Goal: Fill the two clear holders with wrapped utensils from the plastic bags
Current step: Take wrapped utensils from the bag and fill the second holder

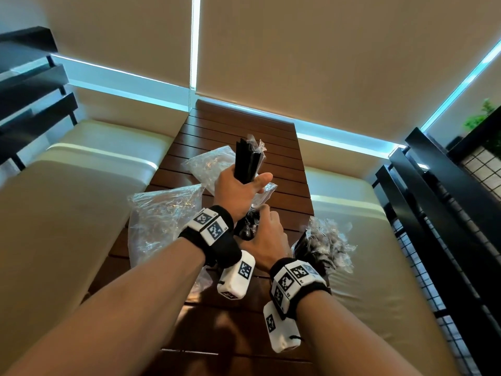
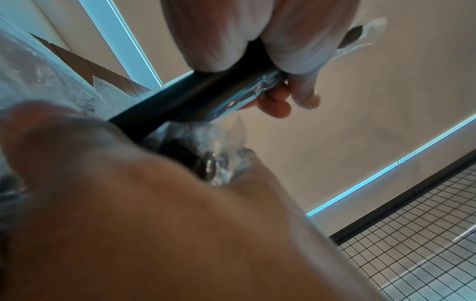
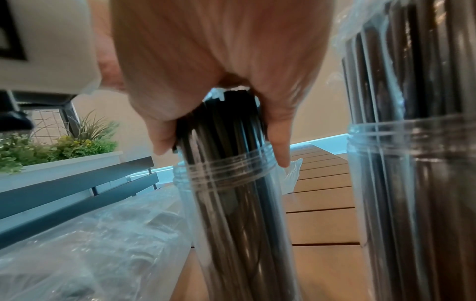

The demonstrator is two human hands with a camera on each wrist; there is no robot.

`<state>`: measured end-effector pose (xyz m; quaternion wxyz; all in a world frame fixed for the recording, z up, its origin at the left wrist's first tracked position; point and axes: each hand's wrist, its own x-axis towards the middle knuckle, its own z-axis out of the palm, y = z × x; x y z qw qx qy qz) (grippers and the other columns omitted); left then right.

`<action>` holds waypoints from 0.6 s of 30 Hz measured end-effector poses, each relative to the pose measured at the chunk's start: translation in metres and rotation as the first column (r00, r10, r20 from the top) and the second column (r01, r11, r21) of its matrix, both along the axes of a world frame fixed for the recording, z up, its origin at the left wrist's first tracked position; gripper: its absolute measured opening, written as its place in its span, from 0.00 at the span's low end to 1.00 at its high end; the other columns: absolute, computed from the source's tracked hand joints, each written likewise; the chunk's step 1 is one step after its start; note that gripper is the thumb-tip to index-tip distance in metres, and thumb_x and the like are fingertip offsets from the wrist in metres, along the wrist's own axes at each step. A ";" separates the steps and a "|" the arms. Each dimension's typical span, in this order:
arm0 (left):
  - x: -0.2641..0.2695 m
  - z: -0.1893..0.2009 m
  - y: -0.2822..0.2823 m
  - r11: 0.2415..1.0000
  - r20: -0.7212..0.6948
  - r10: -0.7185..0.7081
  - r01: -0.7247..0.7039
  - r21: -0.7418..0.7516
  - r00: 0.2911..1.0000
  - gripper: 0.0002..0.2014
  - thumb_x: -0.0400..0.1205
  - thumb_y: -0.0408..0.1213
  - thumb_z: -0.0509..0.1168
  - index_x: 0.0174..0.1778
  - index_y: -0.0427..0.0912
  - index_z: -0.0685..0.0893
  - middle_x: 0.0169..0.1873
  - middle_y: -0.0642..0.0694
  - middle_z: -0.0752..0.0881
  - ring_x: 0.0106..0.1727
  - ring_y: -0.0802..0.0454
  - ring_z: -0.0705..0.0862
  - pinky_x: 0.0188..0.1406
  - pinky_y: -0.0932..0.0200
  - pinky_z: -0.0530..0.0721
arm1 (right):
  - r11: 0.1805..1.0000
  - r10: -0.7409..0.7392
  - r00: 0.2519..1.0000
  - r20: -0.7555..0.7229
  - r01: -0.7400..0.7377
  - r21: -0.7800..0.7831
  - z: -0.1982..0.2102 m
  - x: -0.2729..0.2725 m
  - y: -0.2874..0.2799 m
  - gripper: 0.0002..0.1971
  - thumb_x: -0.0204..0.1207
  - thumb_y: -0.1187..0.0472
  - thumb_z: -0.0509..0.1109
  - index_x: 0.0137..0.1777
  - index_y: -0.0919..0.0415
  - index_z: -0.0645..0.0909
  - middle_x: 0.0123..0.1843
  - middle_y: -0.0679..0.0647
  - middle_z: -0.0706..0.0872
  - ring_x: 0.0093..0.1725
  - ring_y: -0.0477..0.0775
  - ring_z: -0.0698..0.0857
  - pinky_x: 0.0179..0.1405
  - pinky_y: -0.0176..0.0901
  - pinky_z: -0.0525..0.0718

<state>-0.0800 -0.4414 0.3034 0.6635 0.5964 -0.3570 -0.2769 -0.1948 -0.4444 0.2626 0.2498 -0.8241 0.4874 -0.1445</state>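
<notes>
My left hand (image 1: 238,188) grips a bundle of black wrapped utensils (image 1: 248,161) upright above the wooden table; its fingers (image 2: 280,40) curl round the bundle (image 2: 201,97). Just below, my right hand (image 1: 267,240) closes on the tops of the wrapped utensils (image 3: 221,122) that stand in a clear holder (image 3: 226,175), thumb on one side and fingers (image 3: 279,150) on the other. In the head view that holder is mostly hidden by my hands. A second clear holder (image 3: 412,152), packed with wrapped utensils (image 1: 325,245), stands right of it.
Two crumpled clear plastic bags lie on the slatted table (image 1: 238,126): a large one (image 1: 162,221) at the left, another (image 1: 208,164) behind my left hand. Cream bench cushions (image 1: 67,199) flank the table. A black rail and wire grid (image 1: 439,213) run along the right.
</notes>
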 end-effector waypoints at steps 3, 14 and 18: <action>0.006 -0.010 0.003 1.000 -0.053 0.002 0.000 0.029 0.999 0.15 0.70 0.44 0.81 0.31 0.47 0.79 0.23 0.56 0.85 0.36 0.48 0.90 0.42 0.49 0.88 | 0.999 -0.021 0.999 -0.026 0.020 -0.038 -0.003 0.004 0.001 0.38 0.59 0.38 0.78 0.66 0.47 0.65 0.60 0.49 0.73 0.56 0.62 0.84 0.53 0.55 0.84; 0.003 -0.033 0.015 0.978 -0.028 -0.163 0.166 0.123 0.986 0.13 0.72 0.37 0.80 0.42 0.34 0.86 0.37 0.38 0.89 0.39 0.49 0.89 0.45 0.54 0.88 | 0.999 0.027 1.000 -0.008 -0.028 -0.021 -0.002 -0.003 0.002 0.39 0.65 0.42 0.76 0.72 0.45 0.60 0.58 0.48 0.72 0.53 0.63 0.85 0.48 0.53 0.85; 0.001 -0.051 0.022 0.976 0.020 -0.156 0.151 0.155 0.988 0.20 0.72 0.42 0.79 0.52 0.34 0.83 0.45 0.40 0.89 0.47 0.50 0.88 0.48 0.56 0.85 | 1.000 0.028 1.000 0.000 -0.028 -0.005 -0.003 -0.004 0.004 0.34 0.63 0.42 0.77 0.66 0.46 0.65 0.58 0.47 0.71 0.52 0.62 0.85 0.48 0.55 0.85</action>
